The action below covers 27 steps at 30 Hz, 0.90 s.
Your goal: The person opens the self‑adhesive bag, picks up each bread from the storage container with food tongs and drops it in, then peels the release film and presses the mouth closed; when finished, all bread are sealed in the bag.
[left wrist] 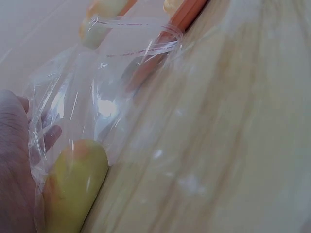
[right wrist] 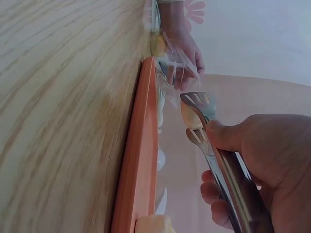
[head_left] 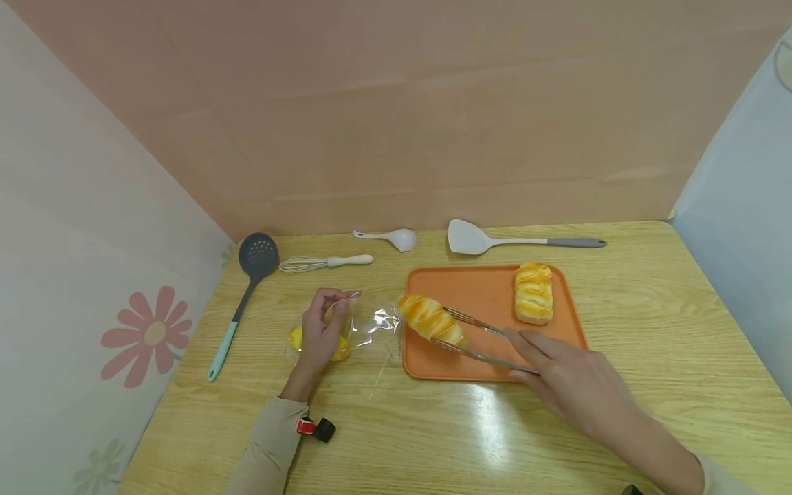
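Your left hand [head_left: 318, 330] is raised on its wrist, fingers curled, thumb and fingertips pinched together at the top. Your right hand [head_left: 566, 385] reaches forward with its forearm stretched out low, fingers and thumb closed in a firm grip.

The right hand [right wrist: 265, 165] grips metal tongs [right wrist: 221, 165]. The tongs pinch a piece of bread [right wrist: 191, 118] above the orange tray [right wrist: 138, 160]. Past the tray's far end, the left hand [right wrist: 187, 48] holds a clear bag [right wrist: 170, 65] with something yellow [right wrist: 157, 44] just beside it. The tray sits on a wooden table [right wrist: 63, 111].
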Each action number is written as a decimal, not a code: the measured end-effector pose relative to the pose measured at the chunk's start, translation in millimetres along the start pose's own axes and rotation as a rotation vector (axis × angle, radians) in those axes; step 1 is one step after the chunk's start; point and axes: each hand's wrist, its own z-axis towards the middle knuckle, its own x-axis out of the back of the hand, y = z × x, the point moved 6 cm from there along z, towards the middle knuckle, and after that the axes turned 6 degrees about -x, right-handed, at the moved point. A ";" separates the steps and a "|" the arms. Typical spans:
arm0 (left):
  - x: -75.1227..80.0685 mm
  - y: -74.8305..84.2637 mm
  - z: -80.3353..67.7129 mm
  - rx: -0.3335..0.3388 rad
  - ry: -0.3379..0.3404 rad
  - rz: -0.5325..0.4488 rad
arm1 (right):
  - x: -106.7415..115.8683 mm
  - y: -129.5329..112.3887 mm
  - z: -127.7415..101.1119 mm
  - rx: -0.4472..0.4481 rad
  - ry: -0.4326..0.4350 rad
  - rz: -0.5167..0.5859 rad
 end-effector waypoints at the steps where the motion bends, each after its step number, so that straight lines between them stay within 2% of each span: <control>1: -0.1 -0.1 0.2 -0.002 -0.001 0.000 | -0.8 -2.1 0.6 0.013 0.001 -0.006; 15: -1.3 -1.5 -0.6 0.000 -0.008 0.006 | -19.7 -25.1 14.6 0.113 -0.044 -0.039; 22: -1.5 -0.3 -1.2 0.022 -0.009 0.021 | -31.9 -29.4 28.2 0.090 -0.140 -0.041; 27: -1.2 1.7 -1.3 0.039 -0.040 0.033 | -40.1 -29.9 41.7 0.079 -0.222 -0.050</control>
